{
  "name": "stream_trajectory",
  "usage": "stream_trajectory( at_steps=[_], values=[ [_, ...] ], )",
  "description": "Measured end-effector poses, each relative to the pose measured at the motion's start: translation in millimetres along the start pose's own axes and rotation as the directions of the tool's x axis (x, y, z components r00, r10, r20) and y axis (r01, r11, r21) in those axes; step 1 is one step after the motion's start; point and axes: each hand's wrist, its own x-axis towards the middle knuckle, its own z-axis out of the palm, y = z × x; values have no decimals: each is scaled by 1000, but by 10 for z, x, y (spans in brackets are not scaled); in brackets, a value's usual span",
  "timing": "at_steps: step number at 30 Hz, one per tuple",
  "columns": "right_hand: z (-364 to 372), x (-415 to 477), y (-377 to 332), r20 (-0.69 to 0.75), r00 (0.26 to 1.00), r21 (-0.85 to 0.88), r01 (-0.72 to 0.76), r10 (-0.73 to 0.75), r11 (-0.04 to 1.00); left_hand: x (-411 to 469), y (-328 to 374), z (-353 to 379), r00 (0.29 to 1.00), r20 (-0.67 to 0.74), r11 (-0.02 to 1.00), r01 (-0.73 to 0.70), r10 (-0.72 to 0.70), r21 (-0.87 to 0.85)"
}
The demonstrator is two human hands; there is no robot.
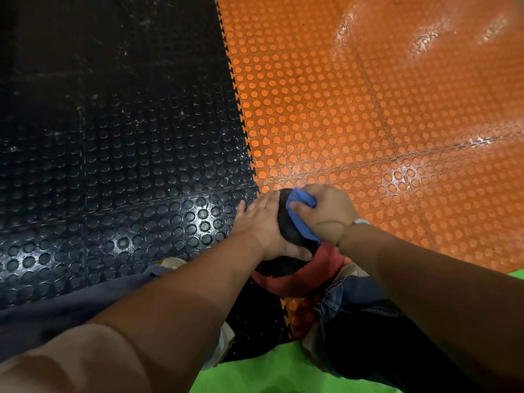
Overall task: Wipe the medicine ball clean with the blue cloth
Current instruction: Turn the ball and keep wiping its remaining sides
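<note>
Wiping: your right hand point(326, 214) grips the bunched cloth point(302, 201) against the ball point(286, 231), upper right side
Steadying: your left hand point(261, 222) lies spread flat on its left side
Ball position: straight ahead, between both hands, over your knees; round, no long axis

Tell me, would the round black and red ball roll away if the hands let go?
Probably: the round black and red medicine ball is a sphere, and the left hand lies flat against it as if steadying it. The studded floor mats may slow it.
</note>
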Motion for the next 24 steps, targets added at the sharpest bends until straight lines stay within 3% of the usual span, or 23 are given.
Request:
stream_trajectory(
  at_steps=[3, 5, 7, 8, 10, 13, 15, 17, 19, 24],
  values=[
    [-25, -48, -8, 8, 982, 309, -180, 186, 934, -156, 92, 43, 989, -145, 996, -52, 42, -68],
    [-35, -150, 0, 29, 959, 555, -250, 282, 794, -245, 147, 43, 969, -206, 983, -158, 136, -96],
    [-47, -278, -27, 103, 938, 746, -292, 330, 598, -319, 172, -3, 969, -176, 965, -203, 174, -164],
    [-47, -322, -19, 129, 940, 798, -288, 317, 530, -352, 180, -36, 975, -148, 953, -196, 165, -229],
    [-77, -381, -7, 180, 953, 826, -281, 244, 488, -410, 204, -83, 981, -124, 927, -181, 148, -329],
    [-167, -378, -13, 210, 943, 845, -307, 258, 437, -406, 264, -61, 975, -191, 950, -162, 113, -268],
    [-110, -334, 86, 82, 922, 828, -274, 379, 489, -376, 297, -29, 964, -252, 981, -129, 90, -146],
    [6, -272, 233, -65, 880, 696, -298, 470, 653, -369, 298, -8, 953, -289, 987, -127, 94, -96],
    [135, -230, 324, -78, 851, 597, -377, 519, 708, -398, 296, 32, 943, -310, 984, -157, 124, -83],
    [368, -158, 333, -84, 919, 527, -287, 385, 800, -304, 320, 101, 906, -348, 966, -259, 240, -8]
  ],
)
